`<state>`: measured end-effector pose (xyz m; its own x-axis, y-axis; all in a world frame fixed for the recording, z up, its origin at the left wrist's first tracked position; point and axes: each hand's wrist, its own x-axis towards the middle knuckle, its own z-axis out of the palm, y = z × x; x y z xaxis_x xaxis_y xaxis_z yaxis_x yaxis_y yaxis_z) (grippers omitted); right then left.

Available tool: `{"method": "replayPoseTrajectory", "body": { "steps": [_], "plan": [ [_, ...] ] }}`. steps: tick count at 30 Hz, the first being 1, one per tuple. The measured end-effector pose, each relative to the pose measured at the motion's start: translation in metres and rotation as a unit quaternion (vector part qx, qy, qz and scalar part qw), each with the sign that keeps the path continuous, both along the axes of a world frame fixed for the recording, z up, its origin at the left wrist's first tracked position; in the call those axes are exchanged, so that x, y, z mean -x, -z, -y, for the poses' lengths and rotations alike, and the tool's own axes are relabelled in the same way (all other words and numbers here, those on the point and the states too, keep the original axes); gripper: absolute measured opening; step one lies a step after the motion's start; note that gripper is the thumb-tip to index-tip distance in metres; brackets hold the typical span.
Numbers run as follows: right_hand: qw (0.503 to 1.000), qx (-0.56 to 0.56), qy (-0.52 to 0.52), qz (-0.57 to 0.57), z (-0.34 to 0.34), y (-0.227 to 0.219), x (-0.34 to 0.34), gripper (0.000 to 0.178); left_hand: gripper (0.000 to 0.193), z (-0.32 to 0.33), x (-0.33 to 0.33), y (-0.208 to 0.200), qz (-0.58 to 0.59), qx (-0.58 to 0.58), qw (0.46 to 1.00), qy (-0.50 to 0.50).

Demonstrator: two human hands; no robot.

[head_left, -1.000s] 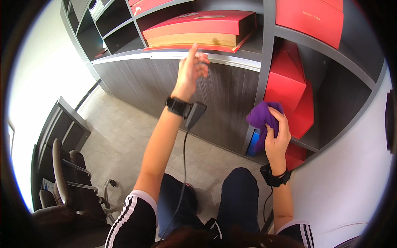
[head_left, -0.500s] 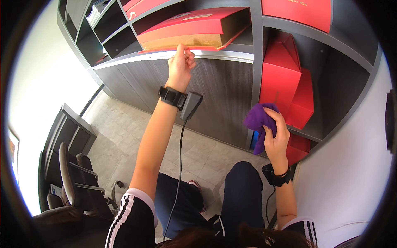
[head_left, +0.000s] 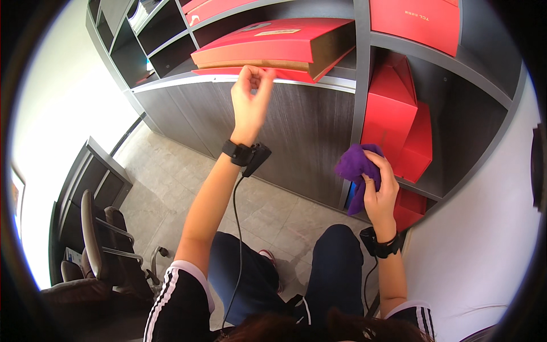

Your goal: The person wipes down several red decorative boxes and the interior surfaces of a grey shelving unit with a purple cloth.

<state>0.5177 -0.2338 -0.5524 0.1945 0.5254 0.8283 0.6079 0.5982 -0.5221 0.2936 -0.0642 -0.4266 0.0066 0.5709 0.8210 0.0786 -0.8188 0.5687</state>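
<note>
A large flat red box [head_left: 256,47] lies in a shelf compartment ahead, its gold-tan inner side showing along the front under the red cover. My left hand [head_left: 250,100] is at the front lower edge of this box, fingers curled and seemingly pinching it. The thumb side is blurred and the exact grip is hard to see. To the right, my right hand [head_left: 383,191] holds a crumpled purple cloth [head_left: 358,165] between thumb and fingers, in front of the cabinet's upright post.
Dark shelving [head_left: 359,74] spans the front, with more red boxes [head_left: 390,114] in the right compartment. An office chair [head_left: 108,239] stands at the left. A white wall [head_left: 473,228] borders the right side. A black cable [head_left: 235,228] hangs from the left wrist device.
My left hand has turned and blurs with motion. The red box's right end sits slightly farther out, and its gold-tan front strip looks narrower. The right hand keeps the cloth in place.
</note>
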Motion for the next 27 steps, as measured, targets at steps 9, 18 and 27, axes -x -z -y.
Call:
{"method": "replayPoseTrajectory", "body": {
  "steps": [9,18,27],
  "plan": [
    [1.000,-0.002,0.011,0.012,0.009,-0.003,-0.007,0.039,0.075,-0.022,0.002,0.025,-0.101,-0.340,0.865,-0.356],
    [0.999,-0.012,-0.011,-0.042,0.007,-0.017,-0.005,0.034,0.103,-0.041,-0.003,-0.023,-0.143,-0.351,0.885,-0.272],
    [0.997,-0.028,-0.041,-0.055,-0.001,-0.045,-0.004,0.033,0.087,-0.055,0.003,-0.026,-0.228,-0.366,0.861,-0.270]
  ]
}}
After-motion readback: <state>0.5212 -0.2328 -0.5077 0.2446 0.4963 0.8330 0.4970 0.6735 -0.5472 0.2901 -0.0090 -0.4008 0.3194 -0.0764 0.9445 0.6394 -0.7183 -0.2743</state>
